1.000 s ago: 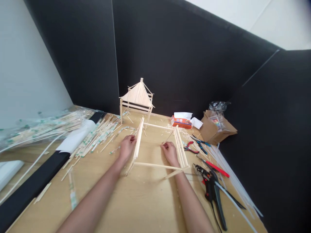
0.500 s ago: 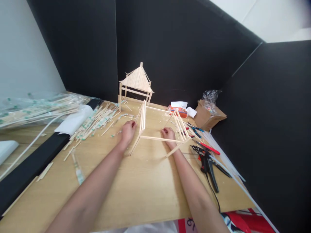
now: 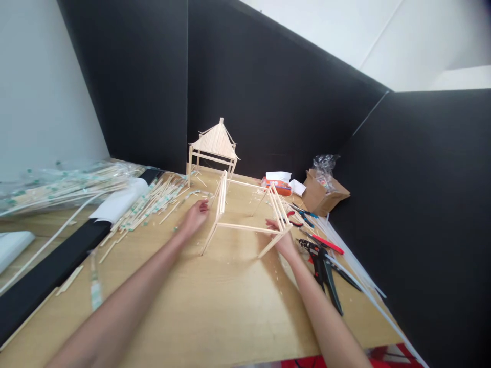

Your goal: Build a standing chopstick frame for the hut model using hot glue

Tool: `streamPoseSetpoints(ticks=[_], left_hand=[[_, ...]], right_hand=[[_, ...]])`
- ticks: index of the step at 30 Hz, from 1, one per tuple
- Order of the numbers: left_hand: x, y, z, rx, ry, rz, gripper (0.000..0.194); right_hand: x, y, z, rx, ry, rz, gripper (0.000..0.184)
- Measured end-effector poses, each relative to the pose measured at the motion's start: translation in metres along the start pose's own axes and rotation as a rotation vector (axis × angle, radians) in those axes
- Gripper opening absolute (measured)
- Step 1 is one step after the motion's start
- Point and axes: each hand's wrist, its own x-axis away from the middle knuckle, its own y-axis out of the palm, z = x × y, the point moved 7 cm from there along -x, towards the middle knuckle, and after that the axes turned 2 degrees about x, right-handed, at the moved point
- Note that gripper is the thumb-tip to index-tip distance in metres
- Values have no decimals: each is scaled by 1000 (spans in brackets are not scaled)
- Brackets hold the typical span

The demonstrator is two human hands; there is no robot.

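The wooden stick frame (image 3: 245, 228) stands mid-table on its own legs, so neither hand seems to bear its weight. Your left hand (image 3: 195, 216), half-curled, apparently empty, is just beside it; your right hand (image 3: 284, 245), fingers loosely spread, is at its right side, contact unclear. Black panels (image 3: 268, 76) back the wood-toned table (image 3: 230, 306).

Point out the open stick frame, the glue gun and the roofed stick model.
Open stick frame (image 3: 245, 228), head view: its near horizontal bar.
Glue gun (image 3: 318, 268), head view: its black body.
Roofed stick model (image 3: 215, 141), head view: its slatted roof.
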Motion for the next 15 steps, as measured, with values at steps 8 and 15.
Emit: streamPoseSetpoints(ticks=[8,15], left_hand=[[119,-42,21,39,107,-324,39],[145,-38,43,-113,180,-254,37]], right_hand=[[90,-4,-33,-98,-30,-222,25],[84,13,-18,-77,10,-136,29]])
